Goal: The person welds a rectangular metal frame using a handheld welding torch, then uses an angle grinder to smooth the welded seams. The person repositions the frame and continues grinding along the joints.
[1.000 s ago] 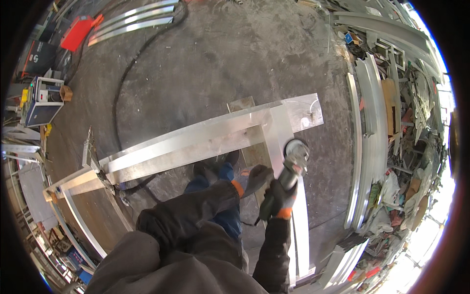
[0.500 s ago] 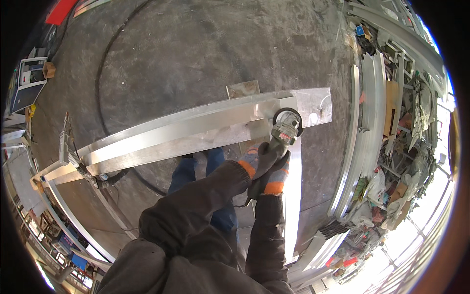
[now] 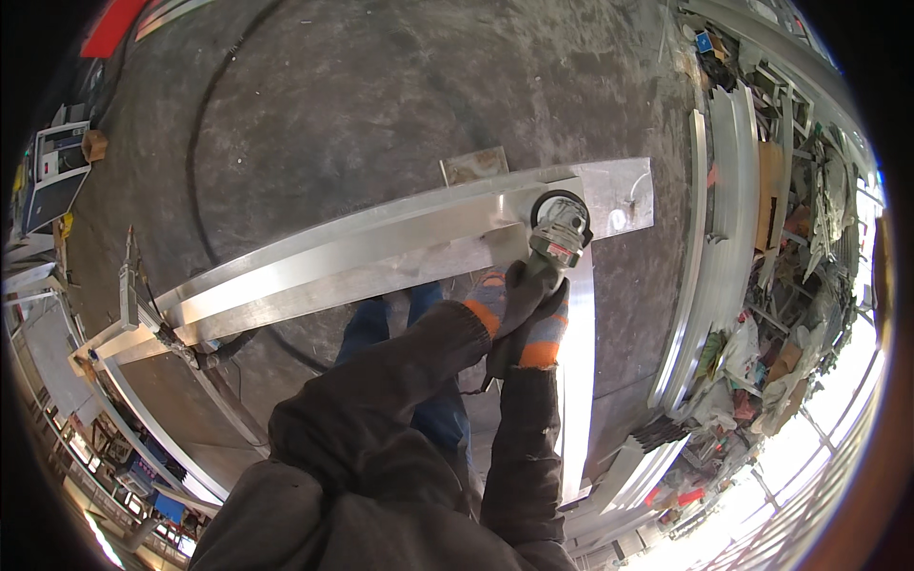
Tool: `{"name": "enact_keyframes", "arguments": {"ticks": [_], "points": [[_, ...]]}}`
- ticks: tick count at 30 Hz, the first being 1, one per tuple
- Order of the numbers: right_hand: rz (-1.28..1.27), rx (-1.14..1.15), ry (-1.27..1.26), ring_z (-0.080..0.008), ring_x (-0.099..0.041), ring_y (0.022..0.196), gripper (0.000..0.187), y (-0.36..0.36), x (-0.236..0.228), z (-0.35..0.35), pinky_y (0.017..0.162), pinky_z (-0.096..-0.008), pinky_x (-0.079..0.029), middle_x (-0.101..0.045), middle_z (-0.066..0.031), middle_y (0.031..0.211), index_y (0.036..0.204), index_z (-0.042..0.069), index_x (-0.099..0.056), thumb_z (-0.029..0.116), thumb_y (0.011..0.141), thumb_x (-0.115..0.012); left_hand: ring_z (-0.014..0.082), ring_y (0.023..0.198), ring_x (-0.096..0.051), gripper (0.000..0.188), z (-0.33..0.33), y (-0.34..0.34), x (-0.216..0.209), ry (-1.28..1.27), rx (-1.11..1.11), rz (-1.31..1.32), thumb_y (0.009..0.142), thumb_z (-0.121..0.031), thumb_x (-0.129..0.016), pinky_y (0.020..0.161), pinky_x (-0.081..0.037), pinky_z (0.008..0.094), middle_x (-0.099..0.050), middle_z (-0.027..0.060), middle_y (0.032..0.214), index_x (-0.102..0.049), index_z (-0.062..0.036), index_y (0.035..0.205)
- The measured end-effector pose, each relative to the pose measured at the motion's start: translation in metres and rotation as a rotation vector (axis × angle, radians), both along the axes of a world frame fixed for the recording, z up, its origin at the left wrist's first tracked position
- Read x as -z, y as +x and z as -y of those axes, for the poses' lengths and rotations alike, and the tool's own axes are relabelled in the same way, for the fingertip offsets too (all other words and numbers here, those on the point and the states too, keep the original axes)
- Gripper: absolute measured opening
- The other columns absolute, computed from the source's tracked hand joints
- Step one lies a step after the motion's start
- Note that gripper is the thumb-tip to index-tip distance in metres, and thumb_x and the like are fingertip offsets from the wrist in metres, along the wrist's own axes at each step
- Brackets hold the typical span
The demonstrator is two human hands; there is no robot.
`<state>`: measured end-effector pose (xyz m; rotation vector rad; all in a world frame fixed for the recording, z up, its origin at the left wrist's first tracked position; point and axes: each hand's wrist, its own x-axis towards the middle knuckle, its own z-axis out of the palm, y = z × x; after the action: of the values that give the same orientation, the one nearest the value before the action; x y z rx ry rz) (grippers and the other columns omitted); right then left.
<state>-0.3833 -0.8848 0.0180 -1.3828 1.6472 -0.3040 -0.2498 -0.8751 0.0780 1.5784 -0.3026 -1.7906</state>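
An angle grinder (image 3: 558, 246) is held in both my gloved hands, its round head resting at the corner where two metal profiles meet. My left hand (image 3: 516, 297) is wrapped round the body just behind the head. Lower on the grip, my right hand (image 3: 543, 333) is closed, its fingers partly hidden by the tool. Below the grinder lies a long silvery metal profile (image 3: 381, 255) running off to the left. A second bright profile (image 3: 577, 381) runs from the corner toward me. The contact between disc and metal is hidden under the head.
A flat metal plate (image 3: 628, 200) extends right of the corner. Long profiles (image 3: 728, 209) lie at the right beside a heap of scrap (image 3: 762, 371). At the left stands a clamp-like metal tool (image 3: 129, 295). A dark cable (image 3: 195, 171) curves across the floor.
The grinder head has shifted very slightly up and right in the picture, along with the profiles, as the view moved. Both hands keep the same hold.
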Motion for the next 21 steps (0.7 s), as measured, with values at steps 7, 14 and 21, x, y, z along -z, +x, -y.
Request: {"name": "enact_keyframes", "arguments": {"ticks": [7,14,21], "points": [[-0.041,0.049,0.048,-0.0243,-0.06,0.082,0.032,0.002,-0.012,0.004,0.071,-0.0381,-0.05,-0.062,-0.0143,0.095,0.109,0.006,-0.05,0.034,0.095,-0.058,0.0329,0.108,-0.063,0.056,0.0,0.005,0.001,-0.001,0.058,0.058,0.091,-0.047,-0.055,0.092,-0.047,0.039,-0.066,0.0228,0.113,-0.061,0.0019,0.118],[-0.027,-0.063,0.029,-0.0273,-0.061,0.078,0.039,-0.011,0.012,0.007,0.067,-0.041,-0.051,-0.062,-0.0151,0.09,0.107,0.005,-0.049,0.037,0.09,-0.063,0.0316,0.105,-0.064,0.053,0.004,0.007,-0.003,0.009,0.001,-0.011,0.092,-0.046,-0.055,0.091,-0.048,0.0381,-0.068,0.0205,0.11,-0.062,0.0008,0.117],[-0.046,-0.059,0.004,-0.0252,-0.063,0.078,0.034,-0.001,0.0,0.012,0.066,-0.0385,-0.05,-0.064,-0.0132,0.092,0.107,0.003,-0.052,0.032,0.091,-0.061,0.0317,0.107,-0.064,0.056,0.009,0.015,-0.011,0.004,0.076,0.02,0.092,-0.049,-0.053,0.091,-0.049,0.0386,-0.067,0.0219,0.111,-0.061,0.0008,0.117]]}}
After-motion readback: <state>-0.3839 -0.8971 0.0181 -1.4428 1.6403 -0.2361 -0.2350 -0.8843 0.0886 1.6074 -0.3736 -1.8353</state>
